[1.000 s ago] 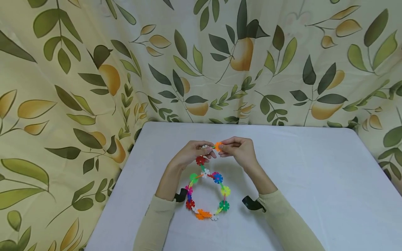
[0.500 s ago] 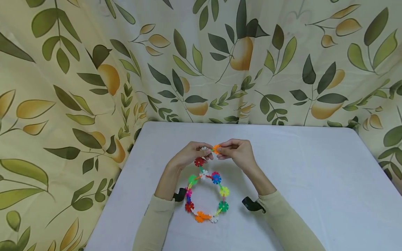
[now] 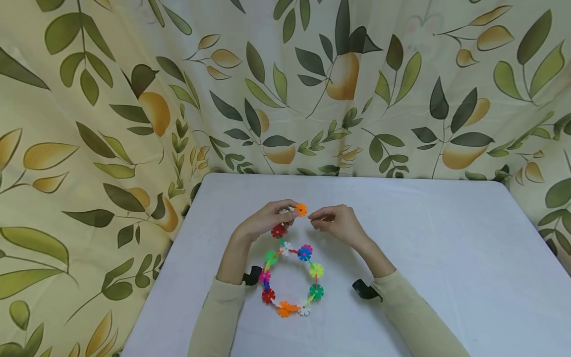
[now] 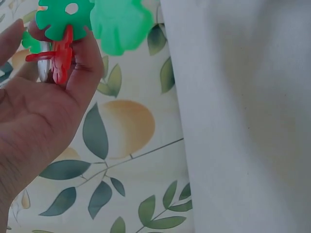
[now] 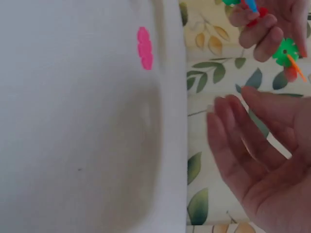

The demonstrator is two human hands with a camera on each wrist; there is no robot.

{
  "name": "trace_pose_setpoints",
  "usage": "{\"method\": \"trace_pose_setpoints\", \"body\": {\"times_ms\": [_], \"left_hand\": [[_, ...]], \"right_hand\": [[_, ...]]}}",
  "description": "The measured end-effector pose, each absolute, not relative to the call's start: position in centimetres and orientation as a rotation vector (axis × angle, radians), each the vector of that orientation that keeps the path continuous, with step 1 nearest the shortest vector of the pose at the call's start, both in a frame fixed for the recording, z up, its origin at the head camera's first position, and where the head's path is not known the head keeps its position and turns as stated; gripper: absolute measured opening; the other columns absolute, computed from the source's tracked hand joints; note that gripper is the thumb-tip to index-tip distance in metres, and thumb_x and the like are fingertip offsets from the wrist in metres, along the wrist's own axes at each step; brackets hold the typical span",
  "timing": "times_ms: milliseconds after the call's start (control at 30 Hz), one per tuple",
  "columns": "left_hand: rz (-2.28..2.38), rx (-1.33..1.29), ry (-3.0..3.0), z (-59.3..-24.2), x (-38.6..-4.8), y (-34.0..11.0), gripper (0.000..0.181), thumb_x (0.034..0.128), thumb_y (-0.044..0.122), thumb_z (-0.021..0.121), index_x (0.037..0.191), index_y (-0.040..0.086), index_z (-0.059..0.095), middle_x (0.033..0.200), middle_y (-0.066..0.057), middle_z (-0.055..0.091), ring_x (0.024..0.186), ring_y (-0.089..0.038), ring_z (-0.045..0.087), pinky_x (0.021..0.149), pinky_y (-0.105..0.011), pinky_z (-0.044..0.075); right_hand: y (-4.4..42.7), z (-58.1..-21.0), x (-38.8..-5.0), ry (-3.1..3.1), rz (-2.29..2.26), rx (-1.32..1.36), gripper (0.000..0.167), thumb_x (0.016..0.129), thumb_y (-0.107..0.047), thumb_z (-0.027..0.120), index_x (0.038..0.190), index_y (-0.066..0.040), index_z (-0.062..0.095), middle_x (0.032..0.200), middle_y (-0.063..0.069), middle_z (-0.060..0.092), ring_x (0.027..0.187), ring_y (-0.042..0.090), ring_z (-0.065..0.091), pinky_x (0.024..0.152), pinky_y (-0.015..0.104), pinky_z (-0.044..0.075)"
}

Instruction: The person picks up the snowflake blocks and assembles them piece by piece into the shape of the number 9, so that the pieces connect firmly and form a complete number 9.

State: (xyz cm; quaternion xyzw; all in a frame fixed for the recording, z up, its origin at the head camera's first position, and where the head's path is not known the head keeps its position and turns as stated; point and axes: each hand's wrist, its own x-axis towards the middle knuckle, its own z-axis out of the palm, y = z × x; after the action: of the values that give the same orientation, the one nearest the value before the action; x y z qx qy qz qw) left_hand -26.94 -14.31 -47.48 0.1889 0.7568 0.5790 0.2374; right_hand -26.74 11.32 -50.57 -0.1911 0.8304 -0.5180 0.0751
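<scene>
A chain of interlocking plastic snowflake discs hangs from my left hand in the head view. Its lower part is a ring of discs in several colours. My left fingers grip the tail above the ring, near a red disc. An orange disc sticks out past the left fingertips. In the left wrist view, a green disc and a red disc show at the fingers. Just right of the orange disc, my right hand holds nothing; its fingers are loosely bent and apart from the chain.
A white-covered table lies under both hands. Behind and to the left hangs a leaf-and-fruit patterned cloth. A pink disc appears against the white surface in the right wrist view.
My right hand has let go of the orange disc and drawn back slightly to the right. The left hand and the chain have shifted a little left, with the orange disc turned to face the camera.
</scene>
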Motion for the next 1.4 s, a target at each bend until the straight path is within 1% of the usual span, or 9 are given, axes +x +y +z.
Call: {"method": "trace_pose_setpoints", "body": {"times_ms": [100,233,467,533,633,767,900,1100,1400], "left_hand": [[1.582,0.533,2.082,-47.3,-26.9,-14.5,0.025,0.1089,0.025,0.056,0.127,0.009,0.064,0.088,-0.007,0.058,0.075,-0.020,0.056,0.064,-0.027,0.045],[1.586,0.540,2.072,-47.2,-27.0,-14.6,0.022,0.1097,0.023,0.055,0.123,0.008,0.063,0.088,-0.007,0.058,0.072,-0.020,0.054,0.062,-0.027,0.043],[1.578,0.487,2.073,-46.9,-27.3,-15.4,0.021,0.1100,0.023,0.054,0.121,0.009,0.064,0.090,-0.012,0.058,0.070,-0.022,0.052,0.061,-0.027,0.044],[1.583,0.476,2.081,-46.8,-27.2,-15.5,0.021,0.1098,0.023,0.054,0.121,0.008,0.065,0.093,-0.014,0.059,0.074,-0.024,0.054,0.063,-0.027,0.046],[1.598,0.463,2.074,-46.6,-27.2,-15.4,0.021,0.1095,0.022,0.055,0.120,0.008,0.065,0.099,-0.017,0.061,0.084,-0.034,0.059,0.068,-0.029,0.051],[1.622,0.459,2.058,-46.7,-27.2,-15.1,0.021,0.1101,0.022,0.054,0.118,0.006,0.064,0.103,-0.013,0.063,0.101,-0.046,0.060,0.078,-0.034,0.056],[1.654,0.455,2.039,-46.8,-27.1,-14.8,0.024,0.1109,0.020,0.051,0.123,0.003,0.064,0.106,-0.009,0.064,0.102,-0.039,0.064,0.083,-0.036,0.059],[1.693,0.443,2.014,-46.6,-26.8,-14.3,0.027,0.1107,0.018,0.051,0.128,0.000,0.061,0.112,-0.014,0.063,0.097,-0.025,0.065,0.086,-0.038,0.061],[1.735,0.376,1.981,-47.0,-26.7,-13.5,0.028,0.1112,0.018,0.050,0.135,0.005,0.057,0.112,-0.017,0.064,0.099,-0.033,0.067,0.089,-0.040,0.061]], "right_hand": [[11.3,-51.2,-26.8,2.527,-1.371,-0.680,0.018,0.091,-0.007,0.080,0.109,-0.007,0.081,0.100,0.003,0.079,0.089,0.023,0.075,0.076,0.034,0.059],[11.1,-51.6,-26.7,2.474,-1.294,-0.725,0.020,0.089,-0.006,0.082,0.109,-0.007,0.081,0.102,0.006,0.079,0.089,0.022,0.073,0.077,0.035,0.058],[10.9,-52.3,-26.8,2.426,-1.165,-0.807,0.025,0.085,-0.008,0.087,0.109,-0.009,0.081,0.103,0.004,0.077,0.084,0.017,0.068,0.074,0.030,0.058],[10.7,-52.6,-26.8,2.429,-1.128,-0.824,0.026,0.085,-0.008,0.087,0.110,-0.010,0.081,0.104,0.002,0.077,0.084,0.017,0.067,0.074,0.030,0.058],[10.6,-53.0,-26.6,2.447,-1.073,-0.833,0.026,0.085,-0.009,0.087,0.110,-0.014,0.081,0.103,-0.001,0.075,0.087,0.017,0.065,0.075,0.030,0.057],[10.3,-53.3,-26.2,2.484,-1.011,-0.860,0.022,0.085,-0.012,0.088,0.105,-0.018,0.082,0.097,-0.002,0.072,0.084,0.016,0.062,0.073,0.030,0.055],[10.1,-53.5,-26.1,2.518,-0.998,-0.873,0.017,0.083,-0.009,0.089,0.097,-0.015,0.080,0.091,0.000,0.069,0.079,0.014,0.060,0.072,0.030,0.055],[10.7,-53.3,-26.5,2.560,-1.034,-0.812,0.018,0.082,-0.010,0.090,0.091,-0.013,0.075,0.082,-0.006,0.069,0.075,0.012,0.062,0.073,0.030,0.056],[12.4,-51.3,-26.9,2.668,-1.274,-0.722,0.011,0.088,-0.008,0.084,0.094,-0.015,0.078,0.083,-0.005,0.071,0.078,0.015,0.066,0.070,0.030,0.055]]}}
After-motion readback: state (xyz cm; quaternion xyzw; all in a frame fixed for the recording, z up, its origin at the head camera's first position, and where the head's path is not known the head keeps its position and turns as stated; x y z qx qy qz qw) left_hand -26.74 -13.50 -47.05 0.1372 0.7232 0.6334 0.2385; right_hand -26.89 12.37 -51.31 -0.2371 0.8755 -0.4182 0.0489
